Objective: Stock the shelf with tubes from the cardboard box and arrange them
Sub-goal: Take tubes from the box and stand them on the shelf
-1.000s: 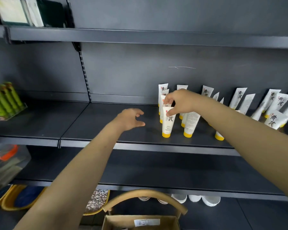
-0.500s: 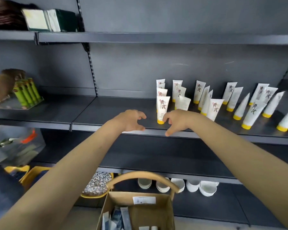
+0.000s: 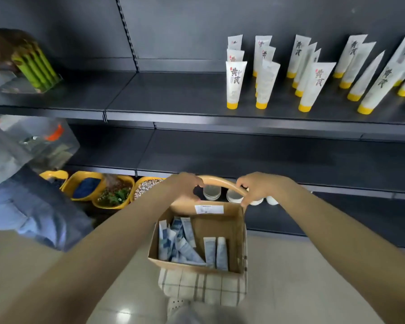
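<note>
The curved wooden handle is gripped by the right hand; the left hand's hold cannot be told; flat tubes are blurred.

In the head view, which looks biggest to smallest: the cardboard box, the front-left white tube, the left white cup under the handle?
1. cardboard box, also nearest the camera
2. front-left white tube
3. left white cup, farther away

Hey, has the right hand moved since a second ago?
Yes. The right hand has dropped from the tubes on the shelf, down past the next shelf, and now grips the handle above the cardboard box.
</note>
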`<state>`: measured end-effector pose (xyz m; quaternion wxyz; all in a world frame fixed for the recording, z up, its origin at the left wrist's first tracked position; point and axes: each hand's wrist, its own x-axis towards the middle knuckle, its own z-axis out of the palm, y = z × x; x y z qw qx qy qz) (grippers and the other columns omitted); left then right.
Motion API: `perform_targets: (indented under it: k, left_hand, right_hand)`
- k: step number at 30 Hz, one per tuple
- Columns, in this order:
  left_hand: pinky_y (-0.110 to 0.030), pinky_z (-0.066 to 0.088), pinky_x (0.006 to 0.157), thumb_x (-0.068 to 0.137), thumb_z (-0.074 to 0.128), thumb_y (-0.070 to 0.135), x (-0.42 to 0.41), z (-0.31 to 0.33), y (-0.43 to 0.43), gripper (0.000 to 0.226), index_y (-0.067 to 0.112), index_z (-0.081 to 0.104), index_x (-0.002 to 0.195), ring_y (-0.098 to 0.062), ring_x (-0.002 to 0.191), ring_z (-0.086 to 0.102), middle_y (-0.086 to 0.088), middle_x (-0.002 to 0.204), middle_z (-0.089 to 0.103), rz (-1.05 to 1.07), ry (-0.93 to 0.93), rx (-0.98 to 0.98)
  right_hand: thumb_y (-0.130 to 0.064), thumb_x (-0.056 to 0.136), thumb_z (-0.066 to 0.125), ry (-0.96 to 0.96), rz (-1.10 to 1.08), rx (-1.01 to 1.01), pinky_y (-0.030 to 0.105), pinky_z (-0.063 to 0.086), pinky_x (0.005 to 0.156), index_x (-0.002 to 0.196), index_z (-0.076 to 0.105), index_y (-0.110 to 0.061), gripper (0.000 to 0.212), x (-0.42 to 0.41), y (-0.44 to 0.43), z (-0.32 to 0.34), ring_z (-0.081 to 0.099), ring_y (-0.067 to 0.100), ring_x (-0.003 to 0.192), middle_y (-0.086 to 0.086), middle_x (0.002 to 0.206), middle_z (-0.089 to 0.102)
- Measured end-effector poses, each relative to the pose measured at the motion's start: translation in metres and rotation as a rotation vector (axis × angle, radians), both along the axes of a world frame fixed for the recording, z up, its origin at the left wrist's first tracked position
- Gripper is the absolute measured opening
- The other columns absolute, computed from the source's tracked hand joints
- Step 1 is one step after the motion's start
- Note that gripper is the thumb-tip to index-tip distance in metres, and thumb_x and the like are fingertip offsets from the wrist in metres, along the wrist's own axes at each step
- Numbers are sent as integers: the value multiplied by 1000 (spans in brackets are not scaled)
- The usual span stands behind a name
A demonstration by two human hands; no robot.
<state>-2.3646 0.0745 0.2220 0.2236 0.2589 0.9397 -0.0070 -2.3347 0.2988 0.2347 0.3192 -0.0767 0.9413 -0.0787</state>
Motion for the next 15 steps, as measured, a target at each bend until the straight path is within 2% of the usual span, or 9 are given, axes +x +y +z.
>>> perform_targets:
  k: [3,5,7,9,12,15]
  left_hand:
    - [-35,41,101,86,63,37,3,-26,-14,56,25,44,138,-22,125,46,0,141,46,-21,-72,-3]
    - [-38,43,98,86,63,41,-1,-47,-26,56,25,45,136,-23,123,47,-1,137,48,-35,-123,-33]
    - [-40,43,98,85,62,40,-5,-68,-41,54,25,47,135,-25,121,48,-3,136,49,-38,-189,-42]
    - [-40,41,101,86,62,40,-8,-91,-58,55,23,45,136,-25,122,47,-4,138,48,-48,-240,-54]
    - [-36,43,98,86,63,41,-14,-127,-82,58,19,45,137,-25,121,49,-6,137,49,-46,-282,-33]
    - [-33,40,100,86,64,35,-19,-166,-102,59,19,43,138,-24,124,46,-7,141,43,-40,-341,-5]
  right_hand:
    - [-40,80,69,-26,20,6,25,44,74,134,45,-22,62,3,-14,-32,53,16,96,-5,109,55]
    - [-40,81,68,-50,-10,-15,25,44,74,132,46,-23,58,4,-21,-53,52,17,98,-6,108,54]
    - [-39,82,68,-84,-102,-56,32,46,92,136,43,-22,62,4,-28,-75,51,21,114,-2,127,52]
    - [-36,83,68,-115,-182,-87,33,41,102,139,40,-21,65,4,-37,-97,47,21,124,2,140,45]
    - [-35,84,68,-155,-259,-106,31,42,99,138,42,-20,62,4,-52,-130,47,22,124,3,140,45]
    - [-36,83,69,-173,-357,-146,30,44,95,135,45,-20,60,5,-66,-170,51,21,119,3,137,49]
